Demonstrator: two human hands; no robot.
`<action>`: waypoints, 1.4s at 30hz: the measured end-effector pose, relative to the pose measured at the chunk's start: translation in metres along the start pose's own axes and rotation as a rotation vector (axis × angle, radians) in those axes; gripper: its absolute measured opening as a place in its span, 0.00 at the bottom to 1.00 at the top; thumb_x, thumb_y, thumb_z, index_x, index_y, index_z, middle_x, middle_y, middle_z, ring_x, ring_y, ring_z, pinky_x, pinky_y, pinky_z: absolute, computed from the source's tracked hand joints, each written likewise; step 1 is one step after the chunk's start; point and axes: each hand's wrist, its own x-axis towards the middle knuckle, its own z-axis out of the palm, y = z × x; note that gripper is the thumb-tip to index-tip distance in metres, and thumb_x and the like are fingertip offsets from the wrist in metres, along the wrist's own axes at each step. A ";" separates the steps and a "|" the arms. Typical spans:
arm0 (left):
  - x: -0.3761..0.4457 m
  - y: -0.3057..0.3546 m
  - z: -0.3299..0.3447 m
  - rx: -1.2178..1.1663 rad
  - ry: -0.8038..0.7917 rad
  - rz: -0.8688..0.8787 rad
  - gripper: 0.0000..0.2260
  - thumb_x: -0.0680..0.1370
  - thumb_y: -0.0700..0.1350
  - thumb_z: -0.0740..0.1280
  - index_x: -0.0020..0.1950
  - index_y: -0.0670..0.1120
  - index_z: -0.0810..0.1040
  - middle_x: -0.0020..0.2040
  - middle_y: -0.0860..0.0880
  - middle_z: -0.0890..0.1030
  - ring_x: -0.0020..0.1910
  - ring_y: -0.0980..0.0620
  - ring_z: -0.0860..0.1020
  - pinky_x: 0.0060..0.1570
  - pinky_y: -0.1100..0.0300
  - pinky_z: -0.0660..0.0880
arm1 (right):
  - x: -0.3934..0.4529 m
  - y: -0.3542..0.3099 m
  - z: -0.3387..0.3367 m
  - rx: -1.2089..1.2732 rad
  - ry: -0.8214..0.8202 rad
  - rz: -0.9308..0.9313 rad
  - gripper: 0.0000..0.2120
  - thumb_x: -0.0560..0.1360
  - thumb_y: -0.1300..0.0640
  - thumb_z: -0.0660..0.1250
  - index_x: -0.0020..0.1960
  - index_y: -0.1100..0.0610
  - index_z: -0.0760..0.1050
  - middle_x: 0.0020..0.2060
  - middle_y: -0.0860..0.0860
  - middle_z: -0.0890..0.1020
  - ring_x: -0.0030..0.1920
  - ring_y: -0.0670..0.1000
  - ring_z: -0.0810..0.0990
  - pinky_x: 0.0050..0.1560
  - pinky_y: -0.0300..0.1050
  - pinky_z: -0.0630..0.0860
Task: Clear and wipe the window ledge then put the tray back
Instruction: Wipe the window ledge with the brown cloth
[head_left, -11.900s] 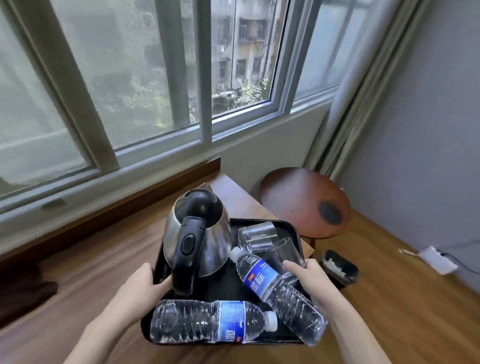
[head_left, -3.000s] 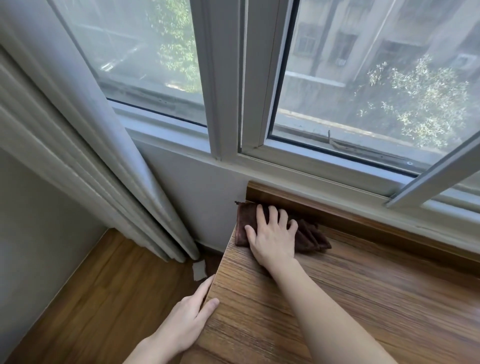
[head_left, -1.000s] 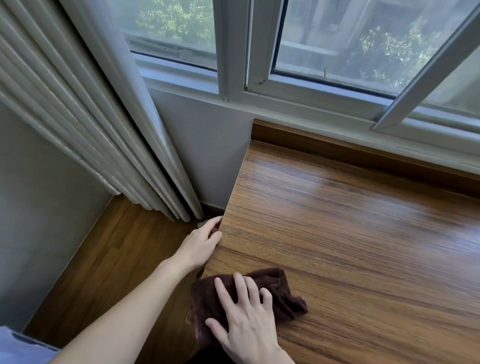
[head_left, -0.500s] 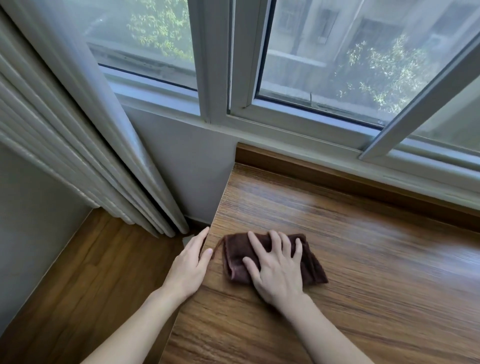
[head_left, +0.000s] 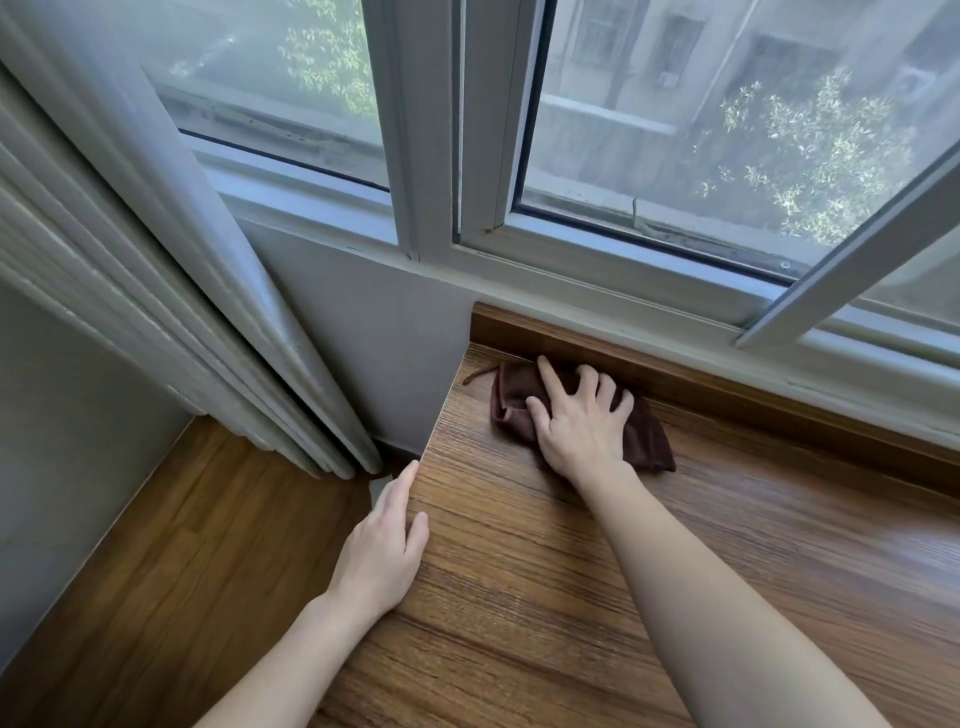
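A dark brown cloth (head_left: 647, 439) lies on the wooden window ledge (head_left: 545, 571), close to its far left corner and against the raised back strip. My right hand (head_left: 579, 423) presses flat on the cloth with fingers spread. My left hand (head_left: 384, 551) rests on the ledge's left edge, fingers straight, thumb on top of the wood. The tray is out of view.
A grey curtain (head_left: 171, 291) hangs at the left down to the wooden floor (head_left: 171, 561). The window frame (head_left: 431, 130) rises right behind the ledge. A small pale scrap (head_left: 379, 486) lies on the floor by the ledge's corner.
My right hand has pushed the cloth away from me, from the ledge's middle to the far back strip. My left hand has stayed on the left edge.
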 end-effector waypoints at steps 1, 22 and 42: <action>0.000 0.000 0.000 0.006 0.002 0.001 0.25 0.84 0.51 0.55 0.80 0.55 0.51 0.78 0.55 0.62 0.69 0.53 0.71 0.64 0.62 0.68 | 0.002 -0.001 0.001 0.002 0.025 0.004 0.25 0.79 0.36 0.52 0.75 0.39 0.58 0.66 0.58 0.68 0.66 0.61 0.63 0.67 0.69 0.58; 0.000 0.002 0.002 0.105 0.024 0.014 0.26 0.83 0.52 0.54 0.80 0.57 0.49 0.78 0.57 0.62 0.66 0.53 0.74 0.62 0.59 0.73 | -0.025 0.000 0.008 0.029 0.086 -0.016 0.22 0.76 0.35 0.54 0.64 0.44 0.72 0.63 0.54 0.73 0.62 0.58 0.69 0.62 0.62 0.64; -0.009 0.010 -0.004 0.440 0.006 0.050 0.28 0.84 0.57 0.50 0.81 0.53 0.43 0.79 0.55 0.57 0.67 0.50 0.74 0.60 0.57 0.72 | -0.206 -0.026 0.023 0.154 0.188 -0.160 0.21 0.64 0.34 0.68 0.53 0.43 0.76 0.54 0.52 0.80 0.56 0.57 0.73 0.55 0.58 0.65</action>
